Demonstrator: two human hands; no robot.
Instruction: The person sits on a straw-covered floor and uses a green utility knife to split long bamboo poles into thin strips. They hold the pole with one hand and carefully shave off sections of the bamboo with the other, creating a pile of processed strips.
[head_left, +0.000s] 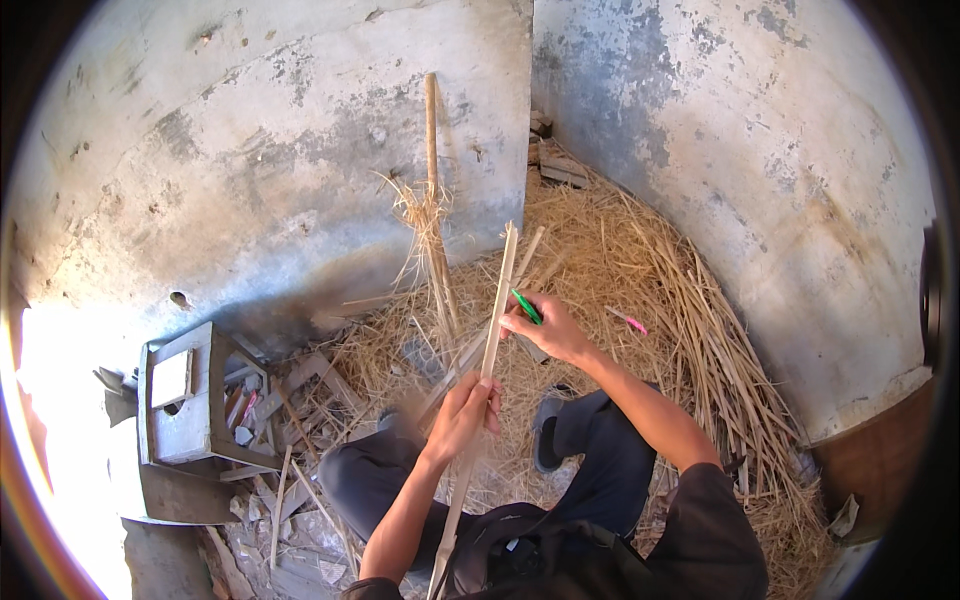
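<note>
A long, pale, flat strip of split bamboo or wood point(499, 304) slants up from my lap, its upper tip frayed. My left hand point(464, 414) is closed around the strip at its middle, above my knees. Higher up, my right hand point(543, 326) has its fingers closed on a slim green-handled tool point(526, 306). The fingertips touch or nearly touch the strip's edge. Whatever working end the green tool has is hidden by the hand and too small to make out.
Straw and shavings point(600, 240) cover the floor, with a stack of long thin sticks point(715, 345) at right. A pink-handled item point(635, 323) lies on the straw. An upright pole point(431, 130) leans on the wall. A wooden box point(185, 440) and scraps sit at left.
</note>
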